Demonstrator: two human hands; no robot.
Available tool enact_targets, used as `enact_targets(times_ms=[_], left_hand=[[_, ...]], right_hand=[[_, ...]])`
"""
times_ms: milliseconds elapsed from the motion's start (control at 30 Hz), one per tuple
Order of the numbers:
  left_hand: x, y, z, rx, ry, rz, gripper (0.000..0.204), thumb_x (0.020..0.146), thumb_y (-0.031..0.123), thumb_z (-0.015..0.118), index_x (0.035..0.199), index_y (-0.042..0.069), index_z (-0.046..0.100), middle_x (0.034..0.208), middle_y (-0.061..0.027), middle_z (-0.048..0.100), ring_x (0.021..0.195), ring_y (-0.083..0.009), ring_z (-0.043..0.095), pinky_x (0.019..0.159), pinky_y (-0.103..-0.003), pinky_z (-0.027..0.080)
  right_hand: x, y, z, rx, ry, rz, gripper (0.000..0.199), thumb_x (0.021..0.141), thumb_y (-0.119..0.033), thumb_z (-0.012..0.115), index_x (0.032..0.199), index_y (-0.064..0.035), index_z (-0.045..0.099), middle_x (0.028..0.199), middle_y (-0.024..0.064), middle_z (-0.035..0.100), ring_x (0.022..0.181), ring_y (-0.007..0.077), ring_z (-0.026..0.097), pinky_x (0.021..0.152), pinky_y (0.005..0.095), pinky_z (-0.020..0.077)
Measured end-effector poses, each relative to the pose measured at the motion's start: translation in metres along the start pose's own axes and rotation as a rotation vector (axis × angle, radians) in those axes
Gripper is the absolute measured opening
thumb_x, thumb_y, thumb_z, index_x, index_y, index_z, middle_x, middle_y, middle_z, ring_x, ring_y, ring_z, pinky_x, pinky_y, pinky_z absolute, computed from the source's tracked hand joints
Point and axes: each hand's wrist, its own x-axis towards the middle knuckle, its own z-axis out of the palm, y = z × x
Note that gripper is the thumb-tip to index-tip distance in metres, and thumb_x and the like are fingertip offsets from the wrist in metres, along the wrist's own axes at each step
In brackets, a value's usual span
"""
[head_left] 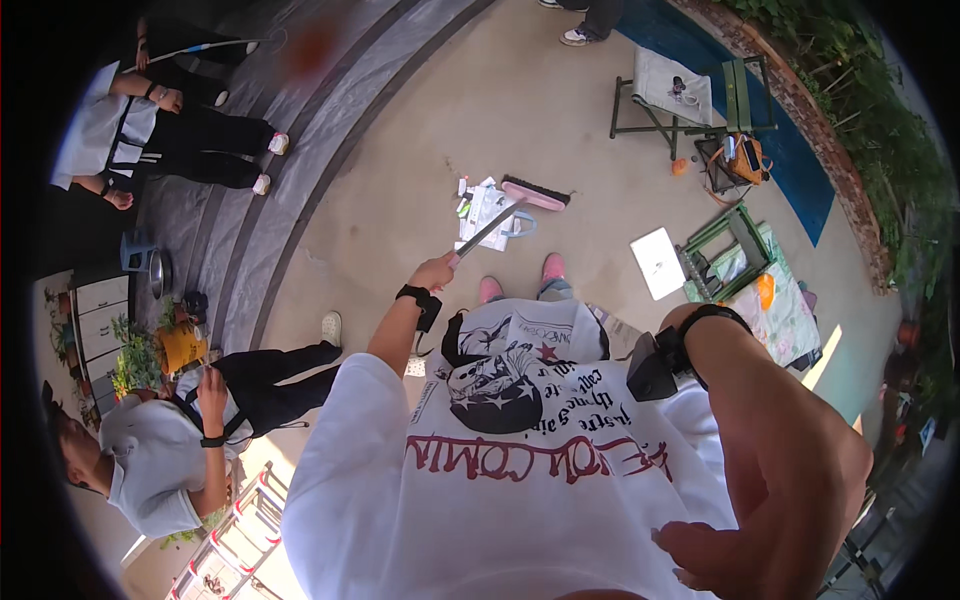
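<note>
The fingers of my left hand (pixel 432 270) are clamped round the grey shaft of the pink-headed, dark-bristled broom (pixel 490 230), its head on the beige concrete floor (pixel 400 190) at 12 o'clock. My right hand (pixel 795 495) is bent at 4 o'clock; whether its fingers meet, I cannot tell. Seen from above, the shaft crosses a white bag with light-blue handles (pixel 482 213); a sideways stroke may snag a handle or scatter the small packets (pixel 462 187) at its edge. A one-handed hold could let the head twist. Obstacles: curved grey steps (pixel 300 150), 10 o'clock; a pale-seated folding stool (pixel 660 88), 1 o'clock; a thin white rectangular panel (pixel 657 263), 3 o'clock; a white-topped person (pixel 150 465), 8 o'clock.
</note>
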Motion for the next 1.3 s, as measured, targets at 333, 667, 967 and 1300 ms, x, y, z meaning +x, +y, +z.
enact_targets(times_ms=[333, 667, 967, 1300], left_hand=[[-0.048, -0.088, 0.038, -0.224, 0.053, -0.023, 0.053, 0.072, 0.02, 0.047, 0.122, 0.017, 0.03, 0.061, -0.0102, 0.053, 0.042, -0.0169, 0.05, 0.039, -0.028, 0.042], [-0.005, -0.008, -0.006, -0.396, 0.048, 0.06, 0.056, 0.069, 0.014, 0.053, 0.121, 0.013, 0.032, 0.05, -0.0045, 0.046, 0.035, -0.0113, 0.041, 0.032, -0.025, 0.035], [0.015, 0.126, -0.026, -0.12, 0.144, 0.254, 0.054, 0.068, 0.018, 0.055, 0.118, 0.01, 0.036, 0.06, -0.0103, 0.054, 0.041, -0.0145, 0.051, 0.04, -0.026, 0.042], [0.05, 0.265, 0.011, 0.027, -0.058, 0.333, 0.061, 0.07, 0.015, 0.048, 0.124, 0.01, 0.022, 0.066, -0.0115, 0.055, 0.043, -0.0171, 0.052, 0.038, -0.027, 0.043]], right_hand=[[-0.279, 0.054, -0.124, -0.63, 0.353, 1.65, 0.022, 0.08, -0.016, 0.039, 0.084, 0.0012, 0.052, 0.069, 0.0052, 0.053, 0.061, 0.0114, 0.05, 0.06, 0.0231, 0.0409], [-0.519, -0.183, -0.176, -1.352, 0.966, 2.131, 0.033, 0.078, -0.028, 0.043, 0.096, -0.0006, 0.048, 0.07, 0.0105, 0.055, 0.058, 0.0164, 0.054, 0.048, 0.0286, 0.0455], [-0.498, -0.231, -0.096, -1.013, 1.496, 2.353, 0.032, 0.072, -0.025, 0.038, 0.093, -0.0058, 0.052, 0.071, 0.014, 0.057, 0.056, 0.0221, 0.056, 0.051, 0.0331, 0.0443], [-0.468, -0.271, -0.162, -1.308, 1.306, 1.938, 0.03, 0.078, -0.021, 0.042, 0.098, 0.0011, 0.048, 0.075, 0.015, 0.056, 0.064, 0.0171, 0.057, 0.048, 0.0251, 0.0468]])
